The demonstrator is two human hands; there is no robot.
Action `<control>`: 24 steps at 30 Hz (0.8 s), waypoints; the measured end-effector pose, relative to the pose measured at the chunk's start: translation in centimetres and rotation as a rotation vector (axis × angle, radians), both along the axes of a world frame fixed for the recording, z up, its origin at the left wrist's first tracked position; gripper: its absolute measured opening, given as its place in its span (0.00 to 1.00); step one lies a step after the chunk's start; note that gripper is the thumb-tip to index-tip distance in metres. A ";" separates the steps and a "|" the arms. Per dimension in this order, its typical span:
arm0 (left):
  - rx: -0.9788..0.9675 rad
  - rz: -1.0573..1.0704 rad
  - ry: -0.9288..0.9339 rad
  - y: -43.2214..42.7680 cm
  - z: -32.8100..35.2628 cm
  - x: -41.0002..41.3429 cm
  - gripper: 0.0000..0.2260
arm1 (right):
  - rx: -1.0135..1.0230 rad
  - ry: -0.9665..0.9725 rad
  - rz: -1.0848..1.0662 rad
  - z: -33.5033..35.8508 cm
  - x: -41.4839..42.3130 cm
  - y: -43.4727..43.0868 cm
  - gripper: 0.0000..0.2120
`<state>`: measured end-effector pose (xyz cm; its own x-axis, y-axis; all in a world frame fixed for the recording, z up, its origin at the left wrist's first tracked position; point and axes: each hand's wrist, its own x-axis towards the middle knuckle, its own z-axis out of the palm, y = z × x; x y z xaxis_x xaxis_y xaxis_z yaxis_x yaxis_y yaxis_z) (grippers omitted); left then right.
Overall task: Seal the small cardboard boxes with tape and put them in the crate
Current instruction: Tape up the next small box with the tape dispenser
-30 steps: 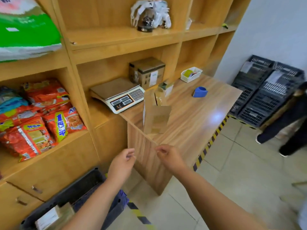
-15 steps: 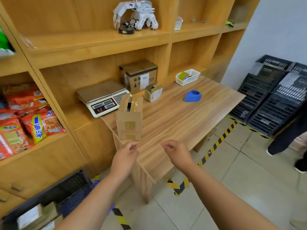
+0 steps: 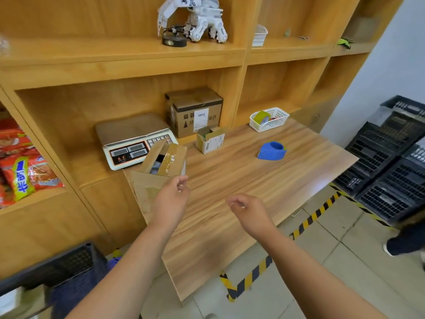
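**Inspector A:** Report the left side.

**Inspector B:** The left forearm is bare. It enters from 7 o'clock and extends toward 1 o'clock. The left hand (image 3: 171,201) shows its back to the camera, wrist straight. Its fingers are loosely curled, the thumb is close to the index tip, and the hand is empty.

**Inspector A:** And the right?

**Inspector B:** The right forearm is bare. It enters from 5 o'clock and runs toward 11 o'clock. The right hand (image 3: 250,210) sits at 3 o'clock of the left hand, apart from it. Its fingers are loosely curled toward 9 o'clock, and the hand is empty.
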<state>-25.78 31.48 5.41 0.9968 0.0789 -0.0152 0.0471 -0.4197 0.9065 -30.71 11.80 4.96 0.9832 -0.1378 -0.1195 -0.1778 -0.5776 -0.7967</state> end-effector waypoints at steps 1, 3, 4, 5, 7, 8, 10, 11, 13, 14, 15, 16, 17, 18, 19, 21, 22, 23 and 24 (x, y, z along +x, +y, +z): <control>0.054 0.037 -0.022 -0.6 0.1 1.0 0.14 | -0.007 0.006 0.015 0.0 1.0 -0.9 0.09; 0.180 0.147 -0.072 -1.5 0.1 3.0 0.16 | -0.022 0.019 0.050 -0.1 2.9 -2.4 0.09; 0.242 0.223 -0.107 -1.7 0.0 3.9 0.17 | -0.025 0.019 0.070 0.0 3.9 -3.1 0.09; 0.302 0.301 -0.134 -1.9 -0.2 4.8 0.18 | -0.028 0.020 0.089 0.1 4.8 -3.7 0.09; 0.372 0.424 -0.126 -2.1 -0.5 5.9 0.21 | -0.042 0.020 0.134 0.2 6.7 -4.7 0.10; 0.372 0.456 -0.095 -2.2 -0.6 6.2 0.23 | -0.046 0.013 0.150 0.2 7.6 -5.1 0.11; 0.394 0.483 -0.037 -2.4 -0.9 6.6 0.24 | -0.038 0.017 0.173 0.1 9.3 -5.7 0.11; 0.422 0.486 -0.023 -2.4 -1.1 6.8 0.24 | -0.033 0.028 0.183 -0.1 10.1 -5.8 0.11; 0.452 0.483 -0.001 -2.4 -1.6 7.1 0.22 | -0.030 0.043 0.217 -0.6 11.8 -6.0 0.11; 0.455 0.481 0.001 -2.5 -1.9 7.3 0.21 | -0.032 0.054 0.244 -0.8 12.7 -5.9 0.11; 0.459 0.482 -0.004 -2.7 -2.2 7.4 0.20 | -0.035 0.066 0.273 -1.1 13.5 -5.8 0.11; 0.459 0.492 -0.014 -2.8 -2.4 7.5 0.19 | -0.035 0.074 0.306 -1.3 14.4 -5.7 0.11; 0.451 0.519 -0.028 -3.1 -2.6 7.5 0.19 | -0.034 0.080 0.340 -1.5 15.2 -5.5 0.11; 0.436 0.567 -0.036 -3.5 -2.6 7.7 0.19 | -0.033 0.089 0.373 -1.6 15.9 -5.4 0.10; 0.409 0.634 -0.036 -3.8 -2.5 7.8 0.19 | -0.032 0.094 0.407 -1.6 16.6 -5.3 0.10; 0.314 0.785 -0.018 -4.6 -2.0 8.0 0.22 | -0.038 0.100 0.486 -1.6 18.0 -5.3 0.10; 0.253 0.842 0.007 -5.1 -1.8 8.1 0.25 | -0.042 0.108 0.528 -1.5 18.6 -5.5 0.10; 0.187 0.879 0.046 -5.6 -1.7 8.2 0.28 | -0.048 0.117 0.564 -1.5 19.2 -5.8 0.10; 0.127 0.905 0.087 -6.1 -1.7 8.5 0.31 | -0.053 0.115 0.598 -1.5 19.8 -6.1 0.10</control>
<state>-17.33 25.40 3.72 0.5500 0.8348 -0.0247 0.4718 -0.2862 0.8340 -10.91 5.67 3.50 0.8732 0.4256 -0.2376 0.1064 -0.6422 -0.7591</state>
